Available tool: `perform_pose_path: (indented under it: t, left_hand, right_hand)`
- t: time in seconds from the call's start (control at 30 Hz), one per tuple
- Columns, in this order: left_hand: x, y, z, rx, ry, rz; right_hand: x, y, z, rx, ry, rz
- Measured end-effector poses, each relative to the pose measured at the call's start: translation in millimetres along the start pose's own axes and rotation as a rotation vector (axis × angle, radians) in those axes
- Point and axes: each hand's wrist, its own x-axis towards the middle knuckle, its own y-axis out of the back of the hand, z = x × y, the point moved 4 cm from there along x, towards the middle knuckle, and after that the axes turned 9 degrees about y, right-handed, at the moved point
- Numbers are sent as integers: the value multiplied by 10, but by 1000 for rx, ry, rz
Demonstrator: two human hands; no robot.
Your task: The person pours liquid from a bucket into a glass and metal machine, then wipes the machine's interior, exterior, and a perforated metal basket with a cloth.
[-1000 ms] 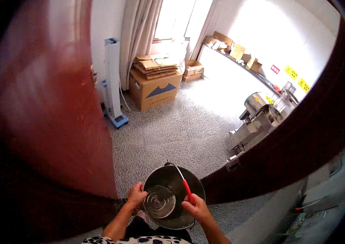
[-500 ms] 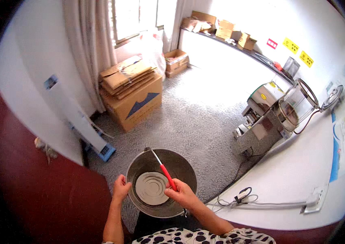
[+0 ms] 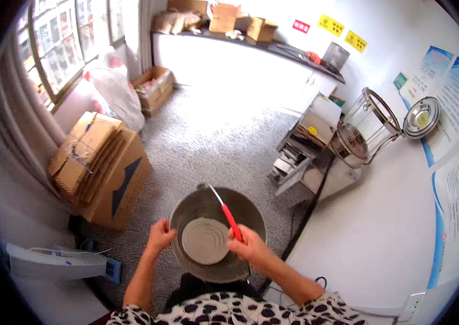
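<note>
A grey metal bucket (image 3: 189,208) hangs in front of my body, its mouth facing up. Concentric rings mark the pale round bottom (image 3: 205,241) inside it. Its wire handle with a red grip (image 3: 230,218) crosses above the mouth, and my right hand (image 3: 250,248) is wrapped round the lower end of that grip. At the bucket's left rim, my left hand (image 3: 160,236) is closed with thumb and fingers pinched against the edge.
Ahead on the right stands a metal machine with a clear cylinder (image 3: 356,135) and a raised round lid (image 3: 422,118). A cardboard stack (image 3: 102,173) and plastic bag (image 3: 113,89) line the left. A blue-white device (image 3: 61,265) is near left; a counter (image 3: 294,51) spans the back.
I have moved forward and turned somewhat: the cardboard and machine have shifted left in view, and the dark red surface at left is gone. Both hands keep their hold on the bucket.
</note>
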Motion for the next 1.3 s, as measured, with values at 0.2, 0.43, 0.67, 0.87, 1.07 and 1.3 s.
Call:
perform_pose_path:
  t: [0.2, 0.43, 0.67, 0.87, 1.07, 1.3]
  left_hand:
    - [1407, -441, 245, 74, -36, -65]
    - [2681, -748, 1178, 16, -28, -245]
    - [3741, -1186, 1330, -1036, 552, -448]
    - [4085, -1701, 1261, -801, 375, -814]
    - [4563, -1918, 1812, -930, 368, -747]
    - [4675, -2588, 3398, -1076, 309, -789]
  right_hand:
    - [1193, 645, -391, 75, -115, 44]
    - [2436, 1429, -902, -330, -274, 40]
    - [3153, 1608, -1993, -87, -476, 411]
    - [3609, 1686, -3213, -348, -361, 533]
    - [3309, 1943, -3945, -495, -242, 749]
    - [2725, 2685, -4675, -902, -29, 1068]
